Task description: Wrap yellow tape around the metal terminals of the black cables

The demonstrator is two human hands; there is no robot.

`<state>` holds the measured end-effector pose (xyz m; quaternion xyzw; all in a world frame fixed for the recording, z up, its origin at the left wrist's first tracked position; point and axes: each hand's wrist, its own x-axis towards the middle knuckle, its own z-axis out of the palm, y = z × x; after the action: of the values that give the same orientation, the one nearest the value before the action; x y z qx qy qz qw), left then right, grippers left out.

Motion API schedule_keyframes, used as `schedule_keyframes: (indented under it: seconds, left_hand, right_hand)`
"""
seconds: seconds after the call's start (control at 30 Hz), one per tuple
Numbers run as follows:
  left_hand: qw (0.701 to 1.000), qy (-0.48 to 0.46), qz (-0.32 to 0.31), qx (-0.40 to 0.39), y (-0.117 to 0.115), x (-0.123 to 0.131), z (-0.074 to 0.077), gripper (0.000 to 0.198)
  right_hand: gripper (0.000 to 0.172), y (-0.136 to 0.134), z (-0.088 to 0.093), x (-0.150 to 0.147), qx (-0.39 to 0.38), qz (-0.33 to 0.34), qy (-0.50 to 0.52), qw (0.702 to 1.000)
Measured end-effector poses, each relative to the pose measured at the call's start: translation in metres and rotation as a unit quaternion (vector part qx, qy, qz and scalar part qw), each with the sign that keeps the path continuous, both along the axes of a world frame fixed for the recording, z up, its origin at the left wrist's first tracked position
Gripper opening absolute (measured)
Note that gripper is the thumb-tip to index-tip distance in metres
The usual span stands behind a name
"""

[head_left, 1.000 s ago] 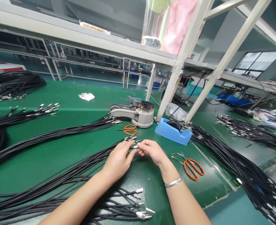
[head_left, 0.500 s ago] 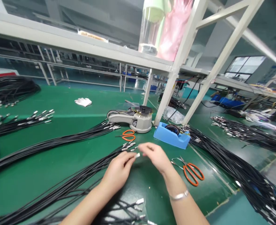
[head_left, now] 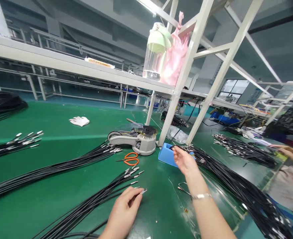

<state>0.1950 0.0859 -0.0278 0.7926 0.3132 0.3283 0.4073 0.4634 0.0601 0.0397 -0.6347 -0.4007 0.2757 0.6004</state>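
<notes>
My left hand [head_left: 125,210] is closed in a pinch on a black cable, whose small silvery connector [head_left: 143,191] sticks out past the fingertips. Just behind it, a bundle of black cables [head_left: 106,191] with metal ends lies on the green table. My right hand [head_left: 184,161] is raised at the blue tape dispenser [head_left: 165,155], its fingers loosely bent and partly covering the roll. I see nothing held in it, though its fingertips overlap the dispenser. Thin metal tool tips [head_left: 183,188] show beside my right wrist; my forearm hides what is beyond them.
Orange-handled scissors [head_left: 131,159] lie before a grey round tape machine [head_left: 143,146]. A white glove [head_left: 79,121] lies farther back. Cable bundles [head_left: 228,179] run along the right. White shelf posts [head_left: 171,113] rise behind the dispenser. A co-worker's hand [head_left: 289,152] shows at far right.
My right hand has left the connector and moved right to the tape dispenser. My left hand keeps its pinch. The view has tilted up, and the orange-handled scissors at right are now hidden.
</notes>
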Motion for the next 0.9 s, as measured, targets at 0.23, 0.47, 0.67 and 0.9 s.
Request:
schedule_keyframes:
  seconds: [0.23, 0.47, 0.67, 0.9]
  left_hand:
    - [0.999, -0.029, -0.003, 0.018, 0.002, -0.001, -0.007, 0.025]
    - [0.997, -0.048, -0.003, 0.060, 0.002, -0.001, -0.019, 0.026]
    - [0.995, -0.062, 0.003, 0.077, 0.001, 0.000, -0.018, 0.027]
    - [0.994, -0.055, 0.008, 0.099, -0.003, 0.002, -0.017, 0.026]
  right_hand:
    - [0.030, 0.101, 0.017, -0.016, -0.090, -0.097, 0.231, 0.964]
    - [0.029, 0.123, 0.019, -0.019, -0.071, -0.112, 0.293, 0.947]
    - [0.029, 0.114, 0.017, -0.023, -0.038, -0.128, 0.275, 0.952]
    - [0.027, 0.100, 0.015, -0.021, -0.066, -0.127, 0.293, 0.945]
